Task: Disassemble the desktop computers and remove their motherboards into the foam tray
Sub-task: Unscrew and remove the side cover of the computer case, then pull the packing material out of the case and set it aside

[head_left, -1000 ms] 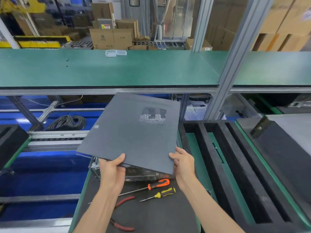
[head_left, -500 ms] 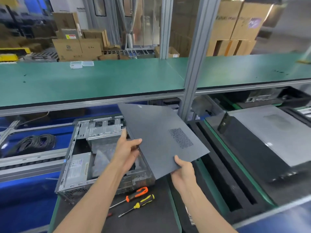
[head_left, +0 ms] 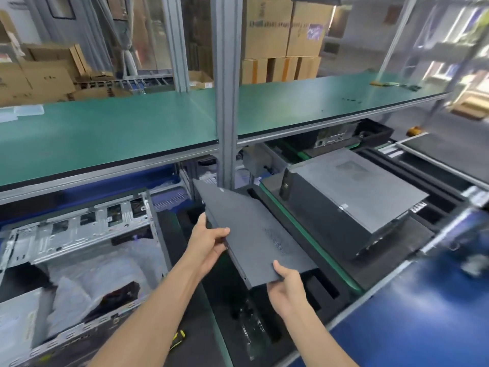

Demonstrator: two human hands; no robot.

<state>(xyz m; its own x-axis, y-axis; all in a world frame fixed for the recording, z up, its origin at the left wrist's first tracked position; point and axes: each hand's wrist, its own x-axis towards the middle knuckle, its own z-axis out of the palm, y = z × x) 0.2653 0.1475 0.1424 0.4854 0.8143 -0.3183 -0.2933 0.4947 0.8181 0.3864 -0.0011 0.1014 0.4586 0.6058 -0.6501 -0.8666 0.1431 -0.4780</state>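
Note:
I hold a dark grey side panel (head_left: 248, 234) with both hands above the black foam tray (head_left: 325, 290). My left hand (head_left: 209, 243) grips its left edge, thumb on top. My right hand (head_left: 287, 286) pinches its near corner. The panel tilts, its far corner pointing away. At the left lies the opened desktop case (head_left: 79, 250), a bare metal chassis with plastic-wrapped parts inside. A second, closed desktop computer (head_left: 352, 197) lies at the right on a dark mat.
A yellow-handled screwdriver (head_left: 177, 339) peeks out under my left forearm. A green shelf (head_left: 132, 128) runs across above the bench, with a grey upright post (head_left: 226, 102) in the middle. Cardboard boxes (head_left: 280, 30) stand behind. Blue floor (head_left: 423, 313) shows at the lower right.
The panel has come off the case and swung to the right, over the foam tray. My view has turned right, and the opened case now lies at the far left.

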